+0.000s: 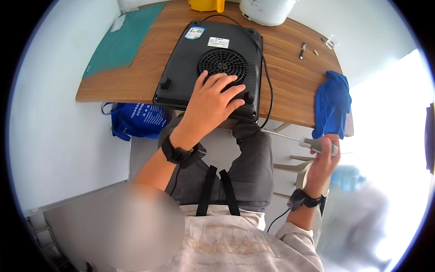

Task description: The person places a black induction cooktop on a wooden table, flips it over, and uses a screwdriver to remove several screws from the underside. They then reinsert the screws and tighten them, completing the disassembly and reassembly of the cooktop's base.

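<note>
A flat black appliance (181,59), which looks like an induction cooktop turned underside up, lies on the table with its round fan grille (222,61), stubby feet and two labels showing. My left hand (213,97) rests on its near part with fingers spread, the fingertips reaching the lower edge of the grille. Away to the right, beyond the table's front edge, my right hand (327,156) is closed around the grey handle of a screwdriver (312,144). The screwdriver's thin shaft points left toward the appliance's near right corner, apart from its screws.
A black power cord (270,86) loops along the appliance's right side. On the wooden table (290,99) are a green cutting mat (122,41), a blue cloth (333,102), a black marker (302,50), a white pot (267,11) and a yellow container (204,4). A blue bag (138,119) hangs below.
</note>
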A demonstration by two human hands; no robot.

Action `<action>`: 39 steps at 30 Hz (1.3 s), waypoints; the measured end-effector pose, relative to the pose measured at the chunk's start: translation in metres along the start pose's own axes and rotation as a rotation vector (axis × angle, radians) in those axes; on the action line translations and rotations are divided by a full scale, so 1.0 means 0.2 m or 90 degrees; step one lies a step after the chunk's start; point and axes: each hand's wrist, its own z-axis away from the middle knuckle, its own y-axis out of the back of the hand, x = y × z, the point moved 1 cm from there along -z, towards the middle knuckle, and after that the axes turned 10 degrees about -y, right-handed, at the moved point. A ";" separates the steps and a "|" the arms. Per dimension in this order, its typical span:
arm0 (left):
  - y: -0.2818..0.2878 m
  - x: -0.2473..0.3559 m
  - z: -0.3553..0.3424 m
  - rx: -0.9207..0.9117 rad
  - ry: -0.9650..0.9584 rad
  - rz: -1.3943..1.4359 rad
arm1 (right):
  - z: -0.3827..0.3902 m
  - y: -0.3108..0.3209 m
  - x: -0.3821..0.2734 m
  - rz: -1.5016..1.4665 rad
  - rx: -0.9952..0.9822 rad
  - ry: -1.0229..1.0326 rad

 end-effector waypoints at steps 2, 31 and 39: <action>-0.02 0.03 -0.04 -0.013 -0.019 0.047 | 0.04 -0.07 0.08 -0.039 -0.006 -0.033; -0.07 0.07 -0.08 -0.032 -0.020 0.073 | 0.11 -0.24 0.42 -0.083 -0.238 -0.208; 0.07 0.12 0.23 0.109 0.066 0.180 | 0.05 -0.40 0.40 -0.136 -0.320 -0.322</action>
